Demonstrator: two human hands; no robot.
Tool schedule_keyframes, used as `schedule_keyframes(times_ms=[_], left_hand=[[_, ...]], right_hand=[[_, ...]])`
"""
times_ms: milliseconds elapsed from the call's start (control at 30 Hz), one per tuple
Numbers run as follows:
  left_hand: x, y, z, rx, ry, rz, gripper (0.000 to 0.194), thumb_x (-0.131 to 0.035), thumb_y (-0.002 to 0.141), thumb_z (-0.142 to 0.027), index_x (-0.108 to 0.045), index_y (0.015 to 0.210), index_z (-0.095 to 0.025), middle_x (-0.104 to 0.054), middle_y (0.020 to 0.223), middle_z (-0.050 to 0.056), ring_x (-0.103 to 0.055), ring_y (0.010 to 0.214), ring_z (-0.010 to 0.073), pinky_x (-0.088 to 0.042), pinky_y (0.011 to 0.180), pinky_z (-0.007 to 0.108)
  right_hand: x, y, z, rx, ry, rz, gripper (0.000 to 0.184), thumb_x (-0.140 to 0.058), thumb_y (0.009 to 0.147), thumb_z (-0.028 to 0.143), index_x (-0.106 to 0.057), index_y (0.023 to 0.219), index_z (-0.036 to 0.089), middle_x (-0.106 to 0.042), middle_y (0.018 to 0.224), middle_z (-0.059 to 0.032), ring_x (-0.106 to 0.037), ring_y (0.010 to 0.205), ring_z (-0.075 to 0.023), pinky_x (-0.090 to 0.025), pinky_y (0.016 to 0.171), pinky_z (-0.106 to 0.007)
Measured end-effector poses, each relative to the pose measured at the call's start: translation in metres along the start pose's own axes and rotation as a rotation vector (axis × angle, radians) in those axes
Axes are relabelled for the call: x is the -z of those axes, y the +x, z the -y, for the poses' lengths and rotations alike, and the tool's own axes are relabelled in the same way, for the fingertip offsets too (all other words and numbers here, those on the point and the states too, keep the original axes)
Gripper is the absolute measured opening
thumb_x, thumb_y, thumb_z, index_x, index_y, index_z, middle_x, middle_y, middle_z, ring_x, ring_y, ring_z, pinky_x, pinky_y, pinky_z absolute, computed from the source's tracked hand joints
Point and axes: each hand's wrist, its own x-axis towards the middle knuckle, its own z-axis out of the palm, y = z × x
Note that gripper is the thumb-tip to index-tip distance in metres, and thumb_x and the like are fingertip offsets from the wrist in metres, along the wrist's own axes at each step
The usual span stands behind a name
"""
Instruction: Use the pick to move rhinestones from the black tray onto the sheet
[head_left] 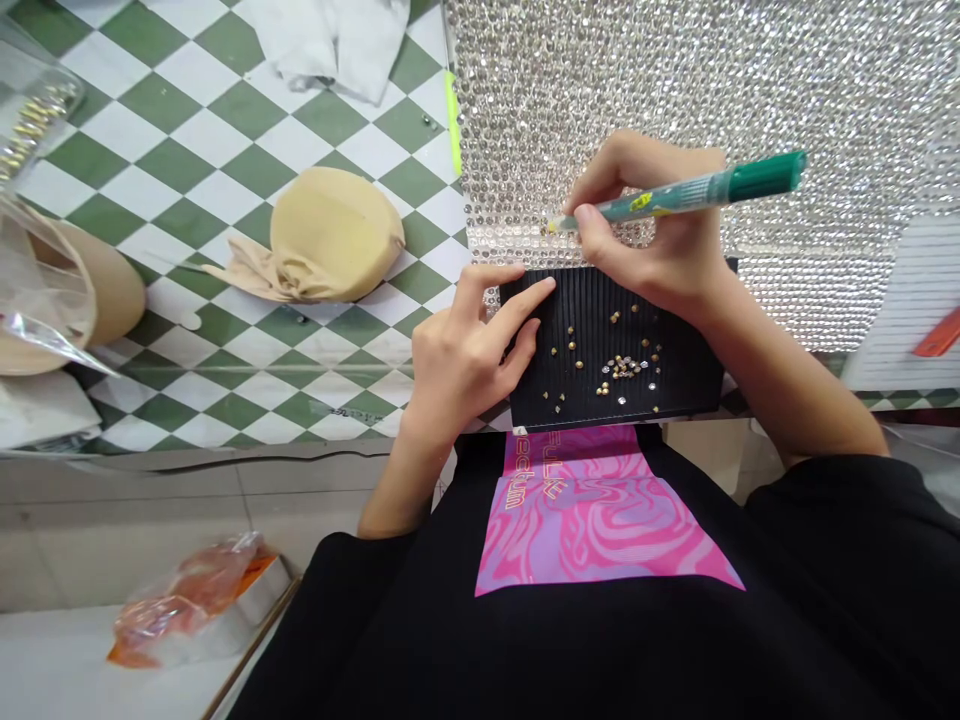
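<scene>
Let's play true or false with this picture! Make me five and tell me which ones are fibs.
1. The right hand holds a pen-like tool with a green end. True.
2. The ridged tray is red. False: it is black.
3. Gold-colored stones lie on the tray. True.
4. The left hand holds a spoon. False: it rests at the tray's left edge.
5. The tabletop has green and white checks. True.

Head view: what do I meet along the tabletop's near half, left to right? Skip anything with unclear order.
Beige round-walled container → beige fabric-wrapped round pad → bare left hand → bare right hand holding a green-capped plastic pen → flat red-orange piece.
</scene>
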Motion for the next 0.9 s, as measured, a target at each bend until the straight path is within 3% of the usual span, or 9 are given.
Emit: schedule_keyframes(times_ms=[200, 433, 567, 667, 900], left_hand=[[-0.001, -0.001, 0.000, 0.013, 0.017, 0.018, 0.034, -0.052, 0.098, -0.027, -0.065, 0.130, -0.028, -0.068, 0.125, 0.009, -0.065, 0.069, 0.0112, -0.048, 0.060, 0.027], [0.000, -0.001, -0.001, 0.042, 0.026, 0.052, 0.035, -0.050, 0.098, -0.028, -0.065, 0.130, -0.030, -0.068, 0.126, 0.009, -0.066, 0.072, 0.0123, -0.050, 0.061, 0.028], [0.000, 0.000, -0.001, 0.032, 0.024, 0.025, 0.035, -0.050, 0.098, -0.026, -0.066, 0.128, -0.029, -0.069, 0.125, 0.010, -0.066, 0.071, 0.0125, -0.050, 0.061, 0.028], [-0.001, 0.000, -0.001, 0.006, 0.027, -0.011, 0.033, -0.053, 0.096, -0.024, -0.067, 0.126, -0.026, -0.070, 0.122, 0.010, -0.065, 0.067, 0.0120, -0.050, 0.059, 0.028], [-0.001, 0.000, 0.000, -0.003, 0.051, -0.019, 0.033, -0.054, 0.096, -0.024, -0.068, 0.126, -0.027, -0.070, 0.121, 0.009, -0.065, 0.067, 0.0120, -0.051, 0.059, 0.028]], right_hand=[[0.018, -0.022, 0.021, -0.040, 0.008, -0.082, 0.008, -0.062, 0.089, 0.021, -0.061, 0.082, 0.023, -0.066, 0.074, 0.0029, -0.061, 0.065, -0.0098, -0.048, 0.059, -0.026], [0.026, -0.082, 0.037, -0.328, 0.117, -0.236, 0.009, -0.063, 0.088, 0.025, -0.070, 0.093, 0.030, -0.071, 0.085, 0.0025, -0.068, 0.070, -0.0159, -0.051, 0.056, -0.032], [0.028, -0.110, 0.034, -0.258, 0.121, -0.284, 0.024, -0.061, 0.082, 0.017, -0.071, 0.098, 0.033, -0.070, 0.081, 0.0019, -0.069, 0.075, -0.0197, -0.057, 0.063, -0.037], [0.028, -0.120, 0.030, -0.178, 0.181, -0.208, 0.030, -0.060, 0.077, 0.011, -0.071, 0.098, 0.030, -0.067, 0.073, 0.0024, -0.064, 0.065, -0.0182, -0.060, 0.072, -0.041], [0.024, -0.114, 0.029, -0.129, 0.201, -0.106, 0.017, -0.059, 0.071, 0.012, -0.067, 0.080, 0.024, -0.065, 0.065, 0.0040, -0.056, 0.051, -0.0121, -0.057, 0.070, -0.038]])
